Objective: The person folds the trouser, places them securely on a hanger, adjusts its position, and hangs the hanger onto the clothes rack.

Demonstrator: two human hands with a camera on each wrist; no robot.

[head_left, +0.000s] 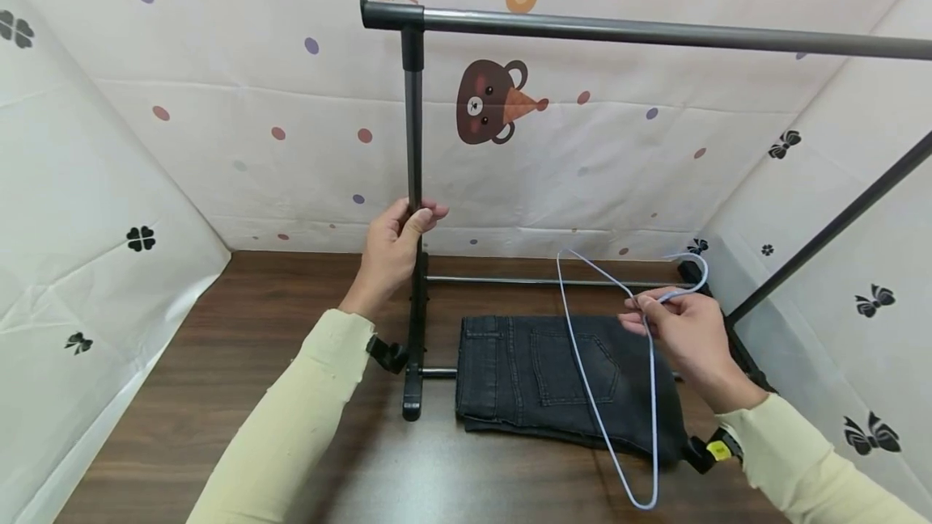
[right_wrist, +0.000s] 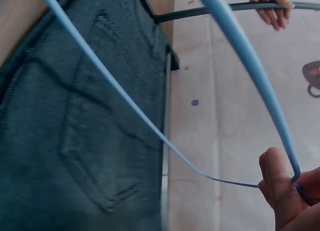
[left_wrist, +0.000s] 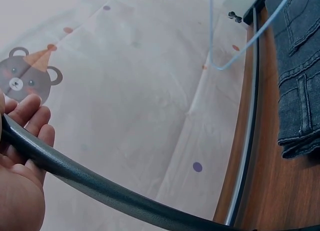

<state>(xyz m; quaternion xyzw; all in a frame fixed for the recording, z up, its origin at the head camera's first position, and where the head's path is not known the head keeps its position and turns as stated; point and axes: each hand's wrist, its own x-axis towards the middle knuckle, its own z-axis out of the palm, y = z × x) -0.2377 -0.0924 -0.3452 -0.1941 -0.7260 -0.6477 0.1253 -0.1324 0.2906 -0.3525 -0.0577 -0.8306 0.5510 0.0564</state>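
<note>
My left hand (head_left: 396, 245) grips the left upright (head_left: 413, 124) of a black metal clothes rack, and in the left wrist view its fingertips (left_wrist: 47, 134) show beyond the pole. In my right hand (head_left: 692, 338) is a thin light-blue clothes hanger (head_left: 652, 395), pinched near the base of its hook. The hanger tilts with its hook to the upper right and its long loop hanging over the folded dark jeans (head_left: 535, 407). Those jeans lie across the rack's lower bars, back pocket upward. The right wrist view shows the thumb (right_wrist: 277, 178) against the hanger wire.
The rack's top rail (head_left: 619, 29) crosses above both hands. Its right upright (head_left: 830, 229) slants at the right. A brown wood-grain surface (head_left: 189, 395) lies below, and a white printed sheet (head_left: 291, 176) covers the back and sides.
</note>
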